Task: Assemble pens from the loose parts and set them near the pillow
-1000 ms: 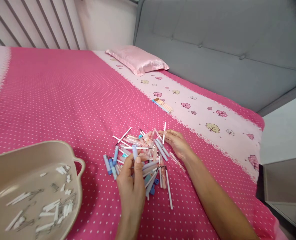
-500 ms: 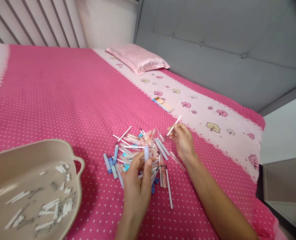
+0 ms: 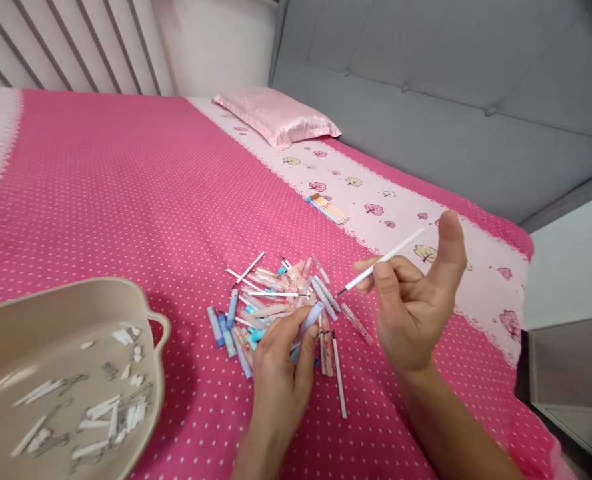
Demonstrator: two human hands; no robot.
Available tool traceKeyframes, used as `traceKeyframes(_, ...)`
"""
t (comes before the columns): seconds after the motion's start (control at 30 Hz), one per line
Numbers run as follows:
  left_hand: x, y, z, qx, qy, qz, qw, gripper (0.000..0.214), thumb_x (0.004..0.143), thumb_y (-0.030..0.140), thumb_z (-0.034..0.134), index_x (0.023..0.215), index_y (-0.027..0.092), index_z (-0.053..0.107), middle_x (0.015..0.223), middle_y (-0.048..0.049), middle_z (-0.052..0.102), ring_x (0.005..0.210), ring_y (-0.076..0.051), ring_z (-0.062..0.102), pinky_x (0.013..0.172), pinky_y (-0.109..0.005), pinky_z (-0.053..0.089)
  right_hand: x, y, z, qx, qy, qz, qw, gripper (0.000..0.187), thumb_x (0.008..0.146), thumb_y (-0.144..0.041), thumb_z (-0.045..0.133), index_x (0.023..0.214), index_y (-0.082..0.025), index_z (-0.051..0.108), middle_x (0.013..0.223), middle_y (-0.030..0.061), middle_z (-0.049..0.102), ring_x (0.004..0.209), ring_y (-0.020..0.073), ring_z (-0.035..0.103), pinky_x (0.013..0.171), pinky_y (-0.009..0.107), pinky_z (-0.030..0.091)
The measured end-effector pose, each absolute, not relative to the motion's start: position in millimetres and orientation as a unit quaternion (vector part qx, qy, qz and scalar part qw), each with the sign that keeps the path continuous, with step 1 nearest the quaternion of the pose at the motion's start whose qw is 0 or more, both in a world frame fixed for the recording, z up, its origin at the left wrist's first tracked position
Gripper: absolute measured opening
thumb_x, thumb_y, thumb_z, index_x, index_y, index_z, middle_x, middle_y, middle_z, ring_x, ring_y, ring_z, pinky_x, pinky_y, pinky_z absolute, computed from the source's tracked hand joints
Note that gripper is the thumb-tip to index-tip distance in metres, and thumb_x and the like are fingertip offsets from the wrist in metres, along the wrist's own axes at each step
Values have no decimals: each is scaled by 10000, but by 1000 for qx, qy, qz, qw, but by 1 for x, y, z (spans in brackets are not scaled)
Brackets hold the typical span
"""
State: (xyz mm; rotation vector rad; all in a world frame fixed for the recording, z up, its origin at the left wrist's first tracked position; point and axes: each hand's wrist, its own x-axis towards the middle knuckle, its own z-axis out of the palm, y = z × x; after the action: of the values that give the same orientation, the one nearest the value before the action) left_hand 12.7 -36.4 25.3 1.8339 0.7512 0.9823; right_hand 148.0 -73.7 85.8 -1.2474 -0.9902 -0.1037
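- One pen refill (image 3: 383, 258), thin, white, dark-tipped: pinched near its tip end in the curled fingers of the right hand (image 3: 411, 307), raised clear of the bed, long end slanting up and away. One digit of that hand stands free.
- Risk: the pinch sits far from the middle, so the refill may pivot or slip and drop into the heap.
- One pale pen barrel (image 3: 310, 316): gripped between thumb and fingertips of the left hand (image 3: 281, 373), just above the heap. Risk: the narrow bore is easy to miss with a wavering tip.
- One heap of pen parts (image 3: 271, 293): barrels, caps and refills, loose on the dotted bedsheet (image 3: 126, 200). Risk: the soft surface lets pieces roll or scatter if a wrist brushes them.
- One beige tray (image 3: 153, 373), left, holding small white pieces and springs.
- One bundle of pens (image 3: 329, 208), well apart, on the pale border.
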Motion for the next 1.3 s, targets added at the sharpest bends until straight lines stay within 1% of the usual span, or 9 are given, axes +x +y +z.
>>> traceKeyframes(0.2,12,-36,26,761,279,400,428,283,891,208,523,1151,291,597,1020,10,691,925,-130,630,805,-231,452,145,-75,86,-548,-473,-81,685,615,873,-98,529,1401,-352,342,1188,44,605,710,133,664,498,255,546)
traceKeyframes(0.33,13,-35,26,767,275,400,420,287,888,199,527,1151,290,597,1019,10,687,924,-129,628,802,-227,452,144,-75,86,-541,-480,-74,686,608,852,-65,538,1373,-344,392,1344,50,511,685,103,655,488,240,548)
traceKeyframes(0.4,13,-34,26,770,272,401,415,288,888,197,526,1151,290,597,1017,8,687,923,-133,628,802,-229,452,143,-74,85,-538,-487,-69,685,607,847,-58,539,1367,-340,400,1363,48,497,708,105,660,511,244,558)
traceKeyframes(0.57,12,-33,27,773,267,406,408,287,885,188,530,1147,285,593,1017,8,687,917,-130,629,799,-224,450,143,-75,83,-542,-498,-56,674,581,863,-73,535,1372,-313,389,1050,35,680,717,136,664,550,272,569)
traceKeyframes(0.77,12,-34,28,772,267,402,414,254,882,187,536,1108,284,601,997,16,688,908,-122,627,802,-215,447,142,-76,79,-554,-515,-33,653,566,875,-107,544,1380,-302,378,872,21,694,680,158,642,570,316,556)
traceKeyframes(0.9,12,-34,27,766,271,400,423,272,884,192,537,1127,302,591,1019,24,686,922,-120,622,815,-218,446,142,-76,78,-554,-541,-53,631,560,864,-102,560,1364,-296,401,855,8,678,632,144,617,583,323,554)
traceKeyframes(1.07,12,-34,28,763,271,402,428,252,888,195,529,1106,300,600,1022,25,685,928,-126,620,810,-225,448,142,-76,77,-557,-559,-40,612,583,846,-69,568,1367,-273,402,738,-14,643,635,149,611,572,314,543)
traceKeyframes(1.23,13,-35,29,757,276,402,434,248,885,206,534,1110,277,611,1024,9,690,927,-139,626,805,-236,457,142,-76,75,-558,-579,-42,594,561,838,-72,581,1344,-257,422,868,20,674,652,147,636,619,321,560)
traceKeyframes(1.3,12,-35,28,755,281,401,436,252,884,213,534,1116,265,616,1023,-3,691,924,-146,630,801,-243,463,142,-75,74,-555,-588,-35,586,568,833,-60,581,1344,-249,420,863,16,673,649,144,636,630,317,560)
